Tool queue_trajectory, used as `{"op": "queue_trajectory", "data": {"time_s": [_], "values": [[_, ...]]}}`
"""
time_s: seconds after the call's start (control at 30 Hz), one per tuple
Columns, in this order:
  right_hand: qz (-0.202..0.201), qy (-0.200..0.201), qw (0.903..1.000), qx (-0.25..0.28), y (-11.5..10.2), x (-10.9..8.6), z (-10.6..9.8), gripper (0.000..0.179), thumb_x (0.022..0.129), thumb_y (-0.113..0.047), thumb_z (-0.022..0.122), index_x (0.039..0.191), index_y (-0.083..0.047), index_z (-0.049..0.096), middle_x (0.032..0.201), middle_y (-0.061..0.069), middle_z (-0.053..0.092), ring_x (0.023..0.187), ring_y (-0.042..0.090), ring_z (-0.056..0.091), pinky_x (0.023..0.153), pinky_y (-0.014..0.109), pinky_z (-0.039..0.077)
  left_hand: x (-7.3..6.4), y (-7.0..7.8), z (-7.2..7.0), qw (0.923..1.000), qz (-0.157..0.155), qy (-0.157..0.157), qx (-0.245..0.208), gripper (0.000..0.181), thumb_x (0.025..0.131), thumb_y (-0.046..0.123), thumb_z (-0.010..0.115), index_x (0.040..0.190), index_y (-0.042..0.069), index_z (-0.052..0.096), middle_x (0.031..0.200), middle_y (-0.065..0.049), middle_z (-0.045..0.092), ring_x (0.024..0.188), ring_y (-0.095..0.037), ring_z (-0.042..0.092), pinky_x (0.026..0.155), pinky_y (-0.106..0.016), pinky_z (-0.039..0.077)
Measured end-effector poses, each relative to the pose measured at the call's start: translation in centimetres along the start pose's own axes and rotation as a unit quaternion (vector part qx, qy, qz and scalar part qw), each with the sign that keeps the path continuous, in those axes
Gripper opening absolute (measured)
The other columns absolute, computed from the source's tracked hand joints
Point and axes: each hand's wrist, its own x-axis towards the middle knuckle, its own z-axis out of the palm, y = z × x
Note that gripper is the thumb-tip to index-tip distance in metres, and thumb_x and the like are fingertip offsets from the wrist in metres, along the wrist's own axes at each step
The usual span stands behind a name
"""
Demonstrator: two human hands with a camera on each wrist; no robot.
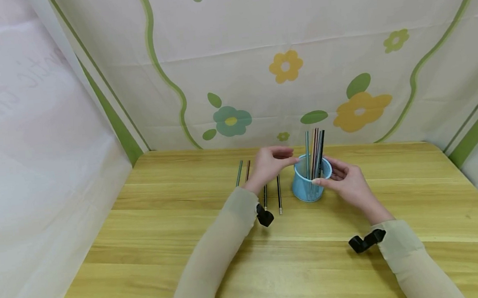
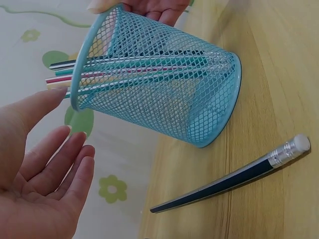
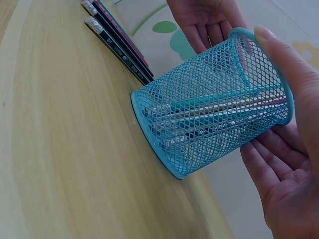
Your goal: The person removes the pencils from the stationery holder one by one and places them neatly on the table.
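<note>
A light blue mesh pencil holder (image 1: pixel 303 190) stands upright on the wooden table, with several pencils (image 1: pixel 317 144) leaning inside, eraser ends down. My right hand (image 1: pixel 349 184) holds the holder's right side, thumb at the near rim and fingers curving behind. At the opposite side is my left hand (image 1: pixel 268 164), its thumb right at the rim and its other fingers loosely bent with nothing in them. Left of the holder lie several more pencils, among them a black pencil (image 1: pixel 279 195) with a white eraser and a green pencil (image 1: pixel 239 173); my left forearm partly covers this group.
The wooden table (image 1: pixel 144 244) ends at the back against a white cloth (image 1: pixel 250 85) printed with flowers. More cloth hangs along the left and right sides. A black camera mount (image 1: pixel 264 215) is strapped to the left wrist, another mount (image 1: pixel 366 241) to the right.
</note>
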Motion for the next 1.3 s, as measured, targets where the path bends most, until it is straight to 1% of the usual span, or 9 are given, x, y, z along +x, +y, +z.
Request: {"op": "queue_trajectory", "data": {"time_s": [0.13,0.2,0.27,0.43,0.57,0.77,1.03,1.17,1.3], "values": [[-0.002,-0.002,1.0,0.001,0.0,0.0,0.0,0.079,0.089,-0.022,0.083,0.153,-0.001,0.043,0.147,0.023,0.051,0.128,0.027,0.057,0.093,0.018,0.051,0.5,0.0,0.6,1.0,-0.006,-0.007,-0.001,0.034,0.088,0.023,0.084,0.119,0.01,0.076,0.111,-0.004,0.074,0.093,-0.006,0.067,0.082,-0.023,0.057],[-0.002,-0.003,1.0,0.002,-0.1,-0.1,0.0,0.078,0.089,-0.021,0.083,0.153,-0.001,0.043,0.147,0.022,0.05,0.129,0.029,0.056,0.093,0.018,0.05,0.7,0.1,0.9,0.9999,-0.008,-0.012,-0.001,0.034,0.088,0.024,0.084,0.119,0.01,0.076,0.11,-0.002,0.074,0.093,-0.006,0.067,0.082,-0.023,0.057],[-0.001,-0.005,1.0,0.005,-0.1,-0.1,0.0,0.077,0.089,-0.02,0.083,0.153,-0.002,0.043,0.147,0.022,0.05,0.13,0.032,0.055,0.093,0.017,0.05,0.8,0.0,1.1,0.9998,-0.01,-0.017,0.002,0.035,0.089,0.025,0.083,0.119,0.01,0.075,0.108,0.002,0.074,0.093,-0.005,0.067,0.082,-0.023,0.056],[-0.002,-0.005,1.0,0.006,-0.4,-0.1,0.0,0.077,0.089,-0.019,0.083,0.153,-0.003,0.043,0.147,0.021,0.05,0.13,0.033,0.054,0.093,0.017,0.05,1.1,-0.1,1.6,0.9995,-0.011,-0.029,0.006,0.038,0.089,0.029,0.083,0.121,0.01,0.075,0.104,0.009,0.073,0.094,-0.005,0.066,0.083,-0.023,0.056],[-0.003,-0.004,1.0,0.005,-0.4,-0.1,0.0,0.077,0.089,-0.018,0.083,0.154,-0.003,0.043,0.147,0.021,0.05,0.13,0.031,0.055,0.092,0.016,0.05,1.5,-0.2,2.0,0.9994,-0.007,-0.033,0.003,0.035,0.089,0.03,0.083,0.119,0.012,0.076,0.102,0.011,0.073,0.093,-0.005,0.066,0.081,-0.023,0.057],[-0.004,-0.005,0.9999,0.009,-0.3,-0.1,0.0,0.077,0.089,-0.017,0.083,0.153,-0.003,0.043,0.147,0.021,0.05,0.13,0.031,0.055,0.092,0.016,0.05,1.8,0.0,2.4,0.9995,-0.005,-0.032,0.002,0.027,0.09,0.025,0.082,0.113,0.013,0.079,0.098,0.011,0.073,0.089,-0.005,0.067,0.077,-0.023,0.057],[-0.006,-0.002,1.0,0.006,-0.3,0.0,0.0,0.077,0.089,-0.019,0.083,0.153,-0.002,0.043,0.147,0.022,0.051,0.13,0.034,0.054,0.093,0.017,0.05,1.9,0.1,2.8,0.9996,0.001,-0.018,0.022,0.024,0.09,0.024,0.082,0.11,0.012,0.079,0.099,0.009,0.073,0.087,-0.005,0.066,0.075,-0.022,0.057],[-0.005,0.0,1.0,0.003,-0.1,0.0,0.0,0.077,0.089,-0.02,0.083,0.153,-0.001,0.043,0.147,0.024,0.051,0.129,0.031,0.055,0.093,0.017,0.05,1.9,0.1,2.9,0.9995,0.002,-0.012,0.027,0.022,0.09,0.025,0.082,0.109,0.013,0.08,0.098,0.011,0.073,0.087,-0.004,0.066,0.075,-0.021,0.057],[-0.006,0.001,1.0,0.003,0.0,0.0,0.1,0.076,0.09,-0.019,0.082,0.152,0.0,0.044,0.146,0.025,0.051,0.127,0.025,0.058,0.093,0.017,0.051,1.8,0.1,2.9,0.9996,0.003,-0.007,0.029,0.02,0.091,0.028,0.081,0.106,0.016,0.081,0.098,0.013,0.072,0.087,-0.004,0.066,0.075,-0.022,0.057]]}}
